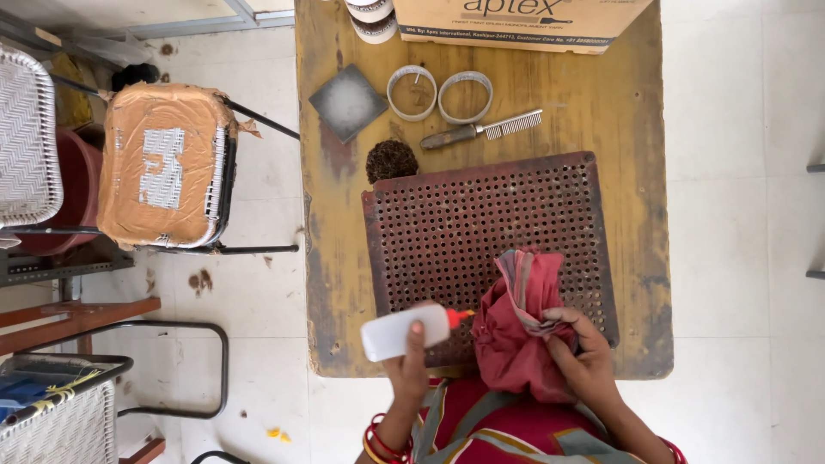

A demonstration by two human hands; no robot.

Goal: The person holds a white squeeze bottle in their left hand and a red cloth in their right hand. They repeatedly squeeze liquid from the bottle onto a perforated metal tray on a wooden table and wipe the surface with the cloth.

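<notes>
Place: small craft workshop
Signs: worn wooden table (619, 129), perforated metal board (464, 223), metal comb (485, 131), cardboard carton (516, 21), tiled floor (739, 103)

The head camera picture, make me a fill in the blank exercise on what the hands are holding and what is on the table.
1. The left hand holds a white ____ with an orange tip.
2. The right hand grips a bunched ____ cloth.
3. The perforated board lies on a worn ____ table.
4. Beyond the board, the number of metal rings lying side by side is ____.

Missing words: bottle; red; wooden; two
</notes>
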